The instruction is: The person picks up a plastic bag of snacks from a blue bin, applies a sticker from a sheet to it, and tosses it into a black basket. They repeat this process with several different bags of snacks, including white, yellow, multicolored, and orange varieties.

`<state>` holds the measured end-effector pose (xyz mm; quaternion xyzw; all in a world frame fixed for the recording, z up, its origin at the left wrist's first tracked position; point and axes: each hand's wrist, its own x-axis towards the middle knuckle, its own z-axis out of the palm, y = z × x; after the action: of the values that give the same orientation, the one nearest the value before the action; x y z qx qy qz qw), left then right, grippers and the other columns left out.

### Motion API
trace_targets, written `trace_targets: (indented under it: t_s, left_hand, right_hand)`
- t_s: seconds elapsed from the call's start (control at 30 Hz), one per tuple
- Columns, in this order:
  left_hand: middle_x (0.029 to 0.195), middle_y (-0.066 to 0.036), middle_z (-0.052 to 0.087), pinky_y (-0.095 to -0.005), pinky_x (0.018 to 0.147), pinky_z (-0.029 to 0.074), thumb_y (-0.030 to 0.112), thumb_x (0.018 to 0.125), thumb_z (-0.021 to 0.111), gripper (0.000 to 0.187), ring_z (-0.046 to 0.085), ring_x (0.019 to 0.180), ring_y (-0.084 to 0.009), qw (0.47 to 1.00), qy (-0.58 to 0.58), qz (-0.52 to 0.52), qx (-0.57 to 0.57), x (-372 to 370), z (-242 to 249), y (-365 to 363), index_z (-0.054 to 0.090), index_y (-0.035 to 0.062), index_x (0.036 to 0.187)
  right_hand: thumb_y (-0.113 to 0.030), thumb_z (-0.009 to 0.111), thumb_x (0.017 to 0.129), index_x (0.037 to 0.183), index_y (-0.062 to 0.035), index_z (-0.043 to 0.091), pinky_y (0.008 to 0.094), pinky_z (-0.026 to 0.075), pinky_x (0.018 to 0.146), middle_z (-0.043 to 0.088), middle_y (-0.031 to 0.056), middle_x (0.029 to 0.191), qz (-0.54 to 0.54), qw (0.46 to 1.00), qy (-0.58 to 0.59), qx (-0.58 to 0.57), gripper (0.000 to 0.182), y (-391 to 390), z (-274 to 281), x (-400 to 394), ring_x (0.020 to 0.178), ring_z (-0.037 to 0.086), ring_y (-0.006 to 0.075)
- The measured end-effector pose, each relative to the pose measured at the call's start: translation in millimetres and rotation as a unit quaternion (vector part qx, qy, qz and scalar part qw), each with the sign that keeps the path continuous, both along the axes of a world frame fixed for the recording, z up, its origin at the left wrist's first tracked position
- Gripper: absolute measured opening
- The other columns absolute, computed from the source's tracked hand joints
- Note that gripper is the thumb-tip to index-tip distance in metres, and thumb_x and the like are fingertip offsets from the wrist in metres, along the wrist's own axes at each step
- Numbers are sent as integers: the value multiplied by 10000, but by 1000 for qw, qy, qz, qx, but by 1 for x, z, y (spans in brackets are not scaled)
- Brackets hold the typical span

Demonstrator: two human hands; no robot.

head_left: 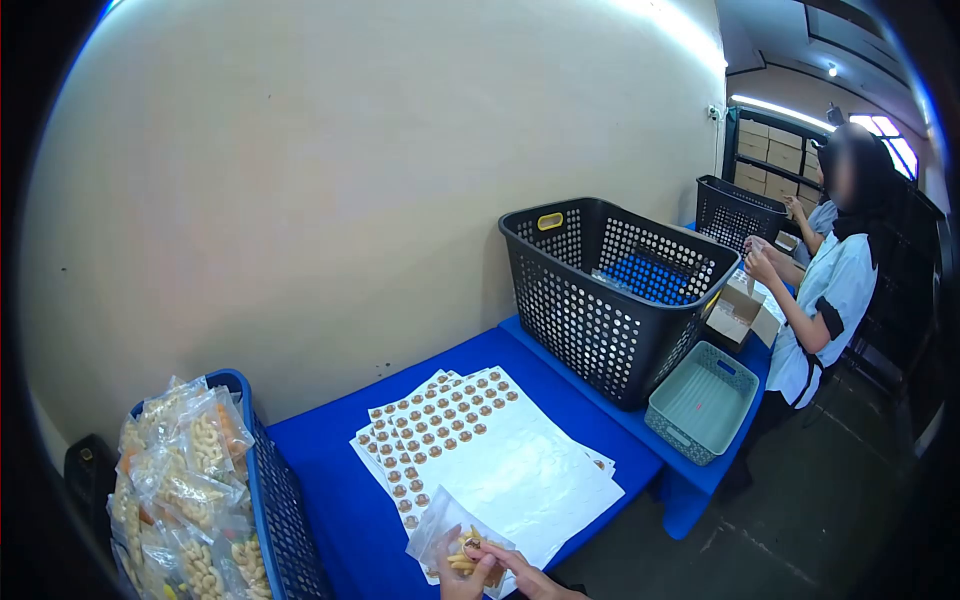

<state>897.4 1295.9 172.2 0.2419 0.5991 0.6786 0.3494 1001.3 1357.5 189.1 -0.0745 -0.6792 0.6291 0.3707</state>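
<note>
A clear plastic bag (434,522) with yellowish snack pieces inside is held at the front edge of the table, over the sticker sheets. My left hand (462,581) grips its lower part, with the thumb across the front. Reaching in from the right, my right hand (527,577) has its fingertips pressed at a small round sticker (472,545) on the bag's front. Right behind lie stacked white sheets (530,490) of round brown stickers. Their left and upper parts still carry rows of stickers, while a wide area is bare white backing.
On the left, a blue basket (275,490) is heaped with filled snack bags (195,470). A large black perforated basket (575,320) and a grey-green tray (703,403) stand right on blue cloth (330,430). Beyond, a person (835,270) works near an open cardboard box (735,305).
</note>
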Motion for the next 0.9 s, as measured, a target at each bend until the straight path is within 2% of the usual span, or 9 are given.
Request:
trace_targets:
  t_s: [0.03,0.1,0.17,0.23,0.3,0.33,0.47,0.73,0.9]
  left_hand:
    - [909,-88,505,-269,671,434,91,725,585,510,508,780,-170,1000,-1,-2,0,0,-3,1,315,20,1150]
    - [879,-89,513,-249,616,433,97,723,585,378,509,706,-150,981,176,-6,76,2,15,7,422,16,1054]
    - [832,-75,524,-232,583,427,104,725,583,275,503,675,-129,985,173,-16,21,5,27,4,478,18,964]
    - [776,-56,536,-217,573,422,111,737,571,227,497,656,-112,974,215,-76,-1,-1,7,5,495,23,932]
    - [730,-49,540,-206,561,422,117,744,565,184,498,638,-100,974,206,-95,-17,4,10,10,519,16,891]
    - [713,-48,540,-204,553,422,121,747,564,167,498,627,-96,984,150,-97,4,9,12,13,528,13,869]
    - [738,-55,538,-213,570,424,138,762,550,171,502,659,-102,992,59,-109,31,23,19,27,516,8,868]
    - [878,-74,480,-220,639,402,167,811,478,256,469,776,-128,982,168,-79,37,17,-22,52,390,27,1006]
    - [849,-67,498,-254,660,411,237,780,529,360,478,795,-146,988,149,-10,25,22,19,78,443,17,1051]
  right_hand:
    - [-322,464,800,1162,-19,328,311,306,823,368,115,1120,2,1000,-9,26,492,1,1,1,992,369,211]
    - [-293,523,768,1149,-22,333,314,287,838,366,128,1106,-35,999,-14,21,504,4,1,1,1006,352,225]
    - [-260,606,707,1121,-27,352,330,280,853,363,145,1106,-272,951,-103,108,539,9,6,5,1018,342,239]
    - [-235,672,642,1098,-29,357,331,331,813,417,150,1057,-334,925,-115,138,592,18,1,8,983,389,225]
    - [-282,682,627,1069,-29,376,305,392,720,479,136,968,-159,976,-129,-70,595,27,-4,17,875,461,187]
    - [-306,655,658,945,-17,464,267,414,599,535,89,794,-145,972,-172,-66,450,29,-4,23,702,494,133]
    - [-281,583,732,686,-15,522,236,380,490,496,22,559,-91,978,-185,-45,277,40,-13,31,542,423,63]
    - [-228,537,771,770,-18,525,237,397,550,525,34,644,0,985,-154,-75,210,88,-21,15,622,458,73]
    - [-200,587,731,924,-48,512,242,417,592,551,44,721,26,993,-85,-74,257,127,-9,16,658,487,86]
